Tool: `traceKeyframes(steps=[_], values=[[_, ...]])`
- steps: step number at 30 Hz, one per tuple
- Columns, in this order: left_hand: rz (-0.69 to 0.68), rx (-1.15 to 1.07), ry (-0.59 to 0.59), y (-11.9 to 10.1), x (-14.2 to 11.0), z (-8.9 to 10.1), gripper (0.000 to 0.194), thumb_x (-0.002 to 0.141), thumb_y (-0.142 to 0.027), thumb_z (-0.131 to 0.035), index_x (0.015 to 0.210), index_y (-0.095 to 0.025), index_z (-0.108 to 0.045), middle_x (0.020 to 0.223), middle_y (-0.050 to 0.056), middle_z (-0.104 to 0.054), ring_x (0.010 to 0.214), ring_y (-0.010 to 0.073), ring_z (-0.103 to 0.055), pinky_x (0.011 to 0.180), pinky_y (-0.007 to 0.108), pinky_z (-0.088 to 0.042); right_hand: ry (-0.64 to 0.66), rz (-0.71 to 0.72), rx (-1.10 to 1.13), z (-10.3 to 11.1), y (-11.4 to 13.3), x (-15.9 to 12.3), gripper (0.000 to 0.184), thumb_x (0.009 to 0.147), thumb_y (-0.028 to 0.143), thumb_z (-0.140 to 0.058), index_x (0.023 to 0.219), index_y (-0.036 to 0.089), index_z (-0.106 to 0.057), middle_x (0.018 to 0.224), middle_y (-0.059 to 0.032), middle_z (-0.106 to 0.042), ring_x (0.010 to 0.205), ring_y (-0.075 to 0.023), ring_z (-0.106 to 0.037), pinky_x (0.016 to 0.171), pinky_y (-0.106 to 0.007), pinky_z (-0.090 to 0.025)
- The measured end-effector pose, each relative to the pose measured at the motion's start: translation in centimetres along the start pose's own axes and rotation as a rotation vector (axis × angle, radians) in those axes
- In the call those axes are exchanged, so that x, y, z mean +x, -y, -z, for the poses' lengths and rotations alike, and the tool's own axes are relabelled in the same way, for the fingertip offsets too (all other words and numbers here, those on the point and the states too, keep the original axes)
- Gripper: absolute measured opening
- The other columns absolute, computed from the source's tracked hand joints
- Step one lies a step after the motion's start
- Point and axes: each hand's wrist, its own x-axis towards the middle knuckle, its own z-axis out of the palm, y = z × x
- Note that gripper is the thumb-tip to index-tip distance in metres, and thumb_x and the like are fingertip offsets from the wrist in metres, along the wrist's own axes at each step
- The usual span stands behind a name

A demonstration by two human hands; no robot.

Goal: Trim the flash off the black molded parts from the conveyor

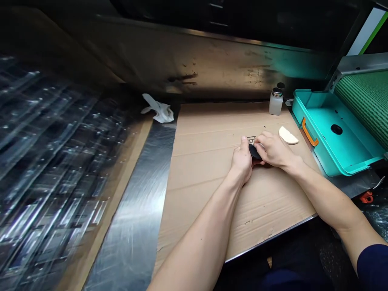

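Note:
Both my hands meet over a small black rounded part (253, 152) on a sheet of brown cardboard (212, 178). My left hand (241, 161) is curled round the part from the left, thumb up. My right hand (271, 148) is closed over it from the right, fingertips pinched on its top; whether they hold something small there I cannot make out. A small printed mark on the cardboard shows just beyond the fingers. A pale cream wedge-shaped piece (288, 136) lies on the cardboard to the right of my right hand.
A small frosted bottle (275, 102) with a dark cap stands at the cardboard's far edge. A teal plastic bin (333, 133) with an orange handle sits right, beside a green ribbed belt (368, 101). A crumpled white cloth (159, 110) lies far left. Stacked clear trays (45, 161) fill the left.

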Motion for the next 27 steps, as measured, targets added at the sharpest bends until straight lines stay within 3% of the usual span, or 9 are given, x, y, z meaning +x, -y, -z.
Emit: traceKeyframes(steps=[11, 15, 20, 27], values=[[-0.083, 0.276, -0.004, 0.5, -0.5, 0.0, 0.061, 0.100, -0.061, -0.044, 0.063, -0.016, -0.062, 0.047, 0.005, -0.061, 0.050, 0.0188, -0.068, 0.050, 0.024, -0.056, 0.045, -0.043, -0.087, 0.4, 0.6, -0.1, 0.027, 0.100, 0.022, -0.048, 0.099, 0.014, -0.074, 0.107, -0.0123, -0.070, 0.088, -0.0223, -0.064, 0.075, -0.032, -0.043], [0.026, 0.235, 0.000, -0.5, -0.9, -0.4, 0.059, 0.105, -0.052, -0.035, 0.079, -0.011, -0.068, 0.055, 0.008, -0.067, 0.049, 0.0180, -0.067, 0.047, 0.024, -0.055, 0.037, -0.086, 0.001, 1.2, -0.6, 0.0, 0.021, 0.092, 0.016, -0.056, 0.095, 0.014, -0.077, 0.101, -0.0108, -0.073, 0.088, -0.0213, -0.065, 0.078, -0.030, -0.042], [0.205, 0.112, 0.036, -2.6, -1.4, -0.5, 0.056, 0.109, -0.042, -0.027, 0.090, -0.007, -0.066, 0.060, 0.012, -0.069, 0.043, 0.0179, -0.064, 0.040, 0.024, -0.051, -0.142, -0.078, 0.272, 0.8, -1.7, 0.3, 0.019, 0.092, 0.021, -0.060, 0.091, 0.016, -0.078, 0.092, -0.0045, -0.075, 0.086, -0.0164, -0.065, 0.080, -0.026, -0.042], [0.250, 0.120, 0.057, -3.0, -1.6, -0.3, 0.050, 0.109, -0.039, -0.030, 0.088, -0.009, -0.064, 0.054, 0.009, -0.066, 0.040, 0.0184, -0.063, 0.036, 0.023, -0.049, -0.048, -0.041, 0.384, 0.2, -1.5, 0.1, 0.019, 0.089, 0.021, -0.061, 0.095, 0.016, -0.078, 0.081, -0.0005, -0.073, 0.074, -0.0123, -0.059, 0.071, -0.023, -0.038]])
